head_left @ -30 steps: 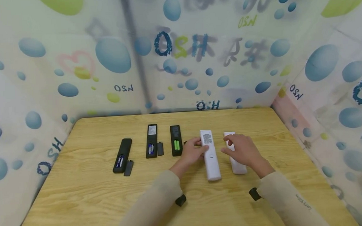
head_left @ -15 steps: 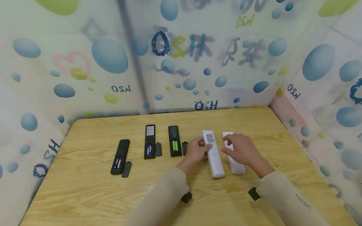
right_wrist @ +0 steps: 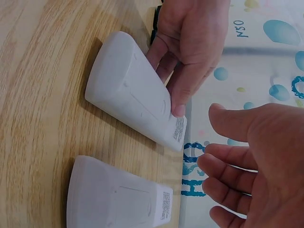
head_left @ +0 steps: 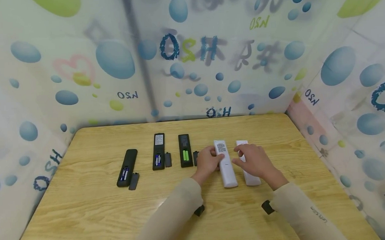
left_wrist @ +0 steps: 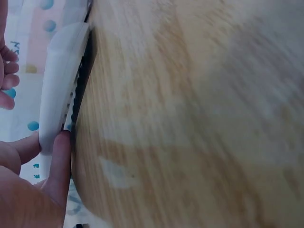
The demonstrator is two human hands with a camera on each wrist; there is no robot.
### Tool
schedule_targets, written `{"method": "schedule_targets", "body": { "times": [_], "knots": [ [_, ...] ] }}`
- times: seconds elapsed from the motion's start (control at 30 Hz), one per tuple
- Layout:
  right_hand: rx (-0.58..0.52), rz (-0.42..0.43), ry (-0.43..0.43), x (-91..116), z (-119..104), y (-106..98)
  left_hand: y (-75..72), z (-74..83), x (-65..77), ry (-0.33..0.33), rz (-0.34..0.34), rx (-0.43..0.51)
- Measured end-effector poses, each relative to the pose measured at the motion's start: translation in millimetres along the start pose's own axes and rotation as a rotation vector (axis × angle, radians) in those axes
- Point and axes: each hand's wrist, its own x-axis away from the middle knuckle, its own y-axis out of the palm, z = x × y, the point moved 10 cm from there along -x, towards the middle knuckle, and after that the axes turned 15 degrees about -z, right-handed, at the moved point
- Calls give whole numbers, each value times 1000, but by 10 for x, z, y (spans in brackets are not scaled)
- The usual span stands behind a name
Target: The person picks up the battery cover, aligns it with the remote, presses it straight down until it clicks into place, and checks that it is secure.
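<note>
My left hand grips a white remote control by its side edges, thumb on top near the label end. The back faces up, with its battery cover on and a printed label. In the left wrist view, a finger lies along the underside of the remote, close over the table. A second white remote lies beside it to the right, back up, cover on. Above that one hovers my right hand, fingers loosely bent and holding nothing, partly hiding it in the head view.
Three black remotes lie to the left with open battery bays: one with green batteries, another and the leftmost with blue ones. A loose black cover lies beside each. Patterned cloth walls the table's back and sides.
My left hand has shifted the white remote slightly right, closer to the second white one, and its near end sits a little farther back. My right hand has barely moved.
</note>
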Motion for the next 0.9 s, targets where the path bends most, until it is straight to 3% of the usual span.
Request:
{"method": "schedule_targets", "body": {
  "times": [0.33, 0.73, 0.9],
  "knots": [
    [7, 8, -5, 7, -25, 6, -40, 122, 69, -13, 120, -214],
    [2, -4, -3, -17, -30, 31, -63, 148, 101, -19, 112, -232],
    [-5, -14, 8, -32, -38, 25, -133, 204, 122, 8, 115, -258]
  ]
}}
